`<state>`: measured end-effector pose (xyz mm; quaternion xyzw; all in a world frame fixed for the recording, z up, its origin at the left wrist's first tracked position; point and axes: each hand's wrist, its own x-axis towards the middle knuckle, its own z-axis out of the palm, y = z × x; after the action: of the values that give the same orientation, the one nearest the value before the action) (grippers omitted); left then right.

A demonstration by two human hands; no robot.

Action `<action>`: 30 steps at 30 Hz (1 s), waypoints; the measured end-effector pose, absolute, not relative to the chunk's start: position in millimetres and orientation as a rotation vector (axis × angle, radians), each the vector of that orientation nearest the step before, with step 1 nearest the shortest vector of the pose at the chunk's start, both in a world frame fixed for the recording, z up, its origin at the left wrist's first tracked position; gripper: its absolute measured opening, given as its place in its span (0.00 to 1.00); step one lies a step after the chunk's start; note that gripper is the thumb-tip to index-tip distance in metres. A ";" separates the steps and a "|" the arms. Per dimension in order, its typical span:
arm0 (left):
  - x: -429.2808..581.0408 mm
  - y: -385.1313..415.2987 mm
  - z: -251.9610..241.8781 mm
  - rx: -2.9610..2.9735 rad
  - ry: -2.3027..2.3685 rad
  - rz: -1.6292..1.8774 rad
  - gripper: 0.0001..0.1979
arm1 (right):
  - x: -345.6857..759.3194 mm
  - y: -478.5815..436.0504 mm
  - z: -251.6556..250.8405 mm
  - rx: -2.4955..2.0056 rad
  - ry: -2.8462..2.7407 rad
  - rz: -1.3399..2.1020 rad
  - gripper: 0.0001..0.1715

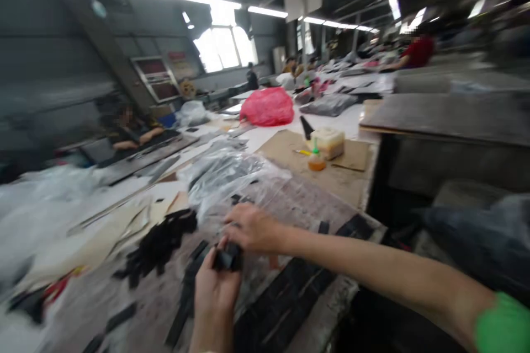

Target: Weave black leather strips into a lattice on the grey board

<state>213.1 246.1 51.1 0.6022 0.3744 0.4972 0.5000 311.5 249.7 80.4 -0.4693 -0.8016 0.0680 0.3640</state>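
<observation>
My left hand is closed around a small bundle of black strips, palm up over the work table. Fingers bent, my right hand reaches across from the right and meets the top of the same bundle; its fingertips are partly hidden and blurred. A heap of black pieces lies to the left of both hands. Below my right forearm, rows of dark strips are laid along the table edge. Single black strips lie loose at the lower left.
Clear plastic bags lie just beyond my hands. Farther off are a small bottle of orange liquid, a yellowish plastic tub and a pink bag. One person sits at the left; another in red is at the far right.
</observation>
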 end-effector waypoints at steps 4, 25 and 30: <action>189.6 251.0 39.9 0.633 1.059 1.312 0.12 | 343.3 251.7 61.2 -1.235 -1.954 0.486 0.09; 212.4 241.5 49.4 0.029 0.986 1.140 0.09 | 327.5 262.1 37.8 -1.242 -1.247 1.105 0.09; 214.4 240.7 47.7 0.057 1.019 1.088 0.09 | 341.9 258.6 44.4 -1.243 -1.198 1.316 0.05</action>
<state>214.4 240.7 47.7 0.0260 0.4634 0.4951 0.7345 341.9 258.6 44.4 -0.5064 -0.4880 0.5363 0.4666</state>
